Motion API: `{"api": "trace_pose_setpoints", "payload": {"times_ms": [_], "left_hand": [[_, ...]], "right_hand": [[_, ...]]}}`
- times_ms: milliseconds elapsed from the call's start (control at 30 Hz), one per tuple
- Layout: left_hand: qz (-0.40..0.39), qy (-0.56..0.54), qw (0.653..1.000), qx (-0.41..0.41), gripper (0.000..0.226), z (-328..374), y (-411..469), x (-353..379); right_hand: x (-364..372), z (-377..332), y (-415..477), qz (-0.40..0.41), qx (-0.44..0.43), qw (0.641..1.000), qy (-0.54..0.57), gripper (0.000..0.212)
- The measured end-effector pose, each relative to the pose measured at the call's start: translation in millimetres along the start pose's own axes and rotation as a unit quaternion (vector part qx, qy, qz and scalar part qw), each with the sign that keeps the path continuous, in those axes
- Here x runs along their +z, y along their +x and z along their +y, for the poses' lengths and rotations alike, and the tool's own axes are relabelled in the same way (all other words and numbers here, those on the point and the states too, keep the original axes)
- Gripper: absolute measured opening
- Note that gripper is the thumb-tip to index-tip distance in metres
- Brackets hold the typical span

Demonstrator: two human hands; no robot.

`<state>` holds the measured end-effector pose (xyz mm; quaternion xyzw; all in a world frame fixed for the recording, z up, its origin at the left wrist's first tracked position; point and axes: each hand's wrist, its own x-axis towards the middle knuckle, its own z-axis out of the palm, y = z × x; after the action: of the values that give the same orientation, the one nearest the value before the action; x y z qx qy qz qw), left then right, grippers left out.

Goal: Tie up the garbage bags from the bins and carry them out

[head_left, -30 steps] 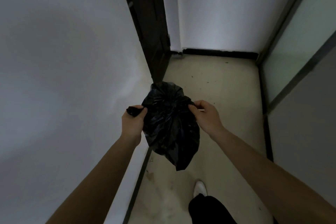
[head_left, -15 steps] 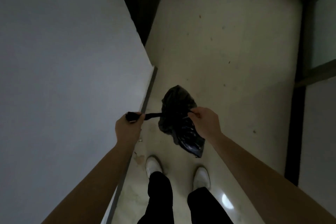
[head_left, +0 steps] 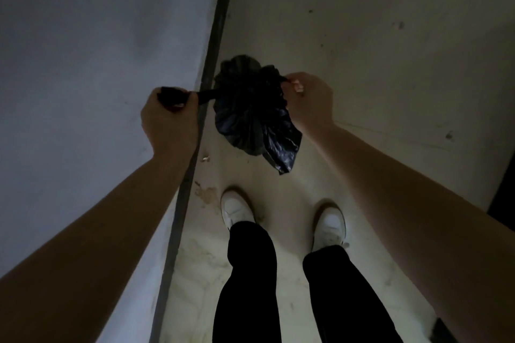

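- Grey-white wall [head_left: 83,50] fills the 9 o'clock side of the view.
- Pale, speckled floor [head_left: 376,36] runs from 12 round to 5 o'clock. A dark skirting strip [head_left: 216,36] divides it from the wall.
- Black trousers [head_left: 250,273] at 6 o'clock, with white shoes [head_left: 237,211] planted on the floor. The person is standing, not walking.
- Black garbage bag [head_left: 250,114] hangs in the air just above centre, off the floor and between both hands. Its body sags toward 5 o'clock and looks small and light.
- Left hand [head_left: 170,120] at 9 o'clock of the bag, clenched in a fist round the end of the bag's neck.
- Right hand [head_left: 309,100] at 3 o'clock of the bag. Its fingers [head_left: 296,86] pinch the gathered plastic at the mouth.
- Thin twisted tail [head_left: 206,94] stretches taut from the left fist to the bag's mouth.
- Step, as a judgement: tying, with the knot being cinched by an outward pull. Cannot tell whether the knot is fully closed, since it is too dark there.
- Next move likely calls for one firm opposite tug. Then drop one end, grip the bag by the neck in one hand, and carry it out.
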<state>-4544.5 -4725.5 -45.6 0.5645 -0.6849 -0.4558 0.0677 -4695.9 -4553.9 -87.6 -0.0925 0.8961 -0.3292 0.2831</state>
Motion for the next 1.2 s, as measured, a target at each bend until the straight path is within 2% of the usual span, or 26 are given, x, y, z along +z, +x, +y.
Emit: {"api": "trace_pose_setpoints", "payload": {"times_ms": [67, 133, 233, 333, 433, 500, 667, 800, 933, 1067, 1200], "left_hand": [[-0.005, 0.013, 1.0, -0.001, 0.034, -13.1, 10.7, 4.1], [-0.056, 0.037, 0.998, -0.018, 0.037, -25.5, 16.9, 11.7], [-0.143, 0.049, 0.985, -0.08, 0.017, -37.9, 13.7, 22.8], [-0.148, 0.085, 0.984, -0.057, 0.008, -44.8, 4.3, 24.9], [-0.157, 0.153, 0.976, -0.002, 0.024, -31.4, -8.6, 13.7], [-0.144, 0.23, 0.96, 0.065, 0.029, -8.9, -17.4, 0.2], [-0.076, 0.294, 0.926, 0.223, 0.042, 117.1, -48.4, -49.8], [0.017, 0.307, 0.866, 0.394, 0.054, 283.3, -87.6, -108.0], [0.102, 0.284, 0.808, 0.505, 0.058, 447.9, -158.1, -161.3], [0.134, 0.247, 0.757, 0.591, 0.059, 563.8, -258.7, -201.7], [0.129, 0.198, 0.68, 0.694, 0.06, 634.8, -358.1, -214.2]], "right_hand": [[15.0, 6.9, 5.7, 0.003, 0.004, 1.0, -0.008, 0.025], [28.5, 23.1, 9.9, -0.078, 0.035, 0.994, -0.061, 0.029], [33.0, 44.7, 8.7, -0.251, 0.107, 0.954, -0.12, 0.029], [21.8, 49.2, -1.2, -0.285, 0.081, 0.941, -0.162, 0.031], [-9.4, 38.9, -12.4, -0.238, 0.04, 0.957, -0.16, 0.037], [-39.3, 24.6, -15.4, -0.199, 0.014, 0.963, -0.18, 0.044], [-179.1, -60.1, -24.4, -0.084, -0.099, 0.948, -0.29, 0.059], [-339.4, -157.3, -57.8, 0.073, -0.179, 0.929, -0.315, 0.065], [-490.5, -245.5, -121.8, 0.254, -0.261, 0.879, -0.307, 0.061], [-608.7, -291.9, -211.6, 0.381, -0.256, 0.847, -0.267, 0.061], [-674.8, -288.0, -302.7, 0.465, -0.228, 0.817, -0.254, 0.062]]}}
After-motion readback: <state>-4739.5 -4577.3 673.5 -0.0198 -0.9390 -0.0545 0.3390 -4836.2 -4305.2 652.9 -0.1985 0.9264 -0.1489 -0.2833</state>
